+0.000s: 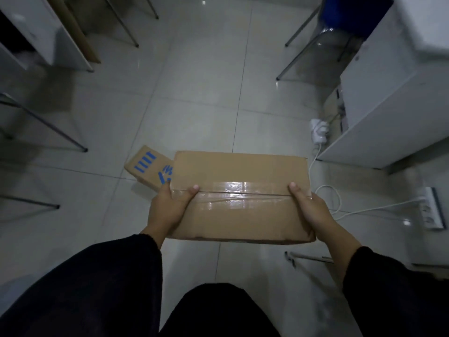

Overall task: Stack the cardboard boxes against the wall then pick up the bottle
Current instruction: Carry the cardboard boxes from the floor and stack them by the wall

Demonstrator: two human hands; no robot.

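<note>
I hold a flat brown cardboard box (240, 173) in front of me above the tiled floor, its top seam sealed with clear tape. My left hand (170, 207) grips its left end, thumb on top. At the right end, my right hand (309, 207) grips the same way. A smaller cardboard box with blue markings (148, 166) lies on the floor past the left corner of the held box, partly hidden by it. No bottle is in sight.
White cabinets stand at the right (388, 98) and upper left (48, 32). Metal chair legs (53, 132) reach in from the left and the top. A power strip (432, 210), a white plug (319, 131) and cables lie on the floor at the right.
</note>
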